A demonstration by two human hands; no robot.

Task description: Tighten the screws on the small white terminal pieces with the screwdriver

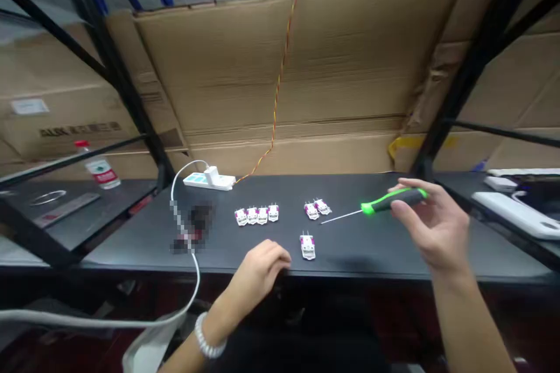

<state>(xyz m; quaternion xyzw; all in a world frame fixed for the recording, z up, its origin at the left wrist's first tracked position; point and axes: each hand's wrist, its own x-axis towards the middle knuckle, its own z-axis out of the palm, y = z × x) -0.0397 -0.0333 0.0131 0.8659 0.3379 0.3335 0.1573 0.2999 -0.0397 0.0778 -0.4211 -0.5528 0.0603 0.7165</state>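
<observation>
My right hand (433, 221) is closed around the black and green handle of a screwdriver (389, 201). Its thin shaft points left and down over the dark tabletop. My left hand (265, 268) rests at the front edge with loosely curled fingers, and no object shows in it. Just right of that hand lies a white plug-like piece (307, 246) with purple sides and two pins pointing away from me. Two similar pieces (317, 208) lie close together near the screwdriver tip. Several more form a row (256, 215) farther left.
A white power strip (210, 179) with a charger and white cable (198, 280) sits at the back left. An orange twisted wire (280, 81) hangs down the cardboard backing (350, 64). Black posts (464, 76) frame both sides. A bottle (102, 170) stands beyond the left post.
</observation>
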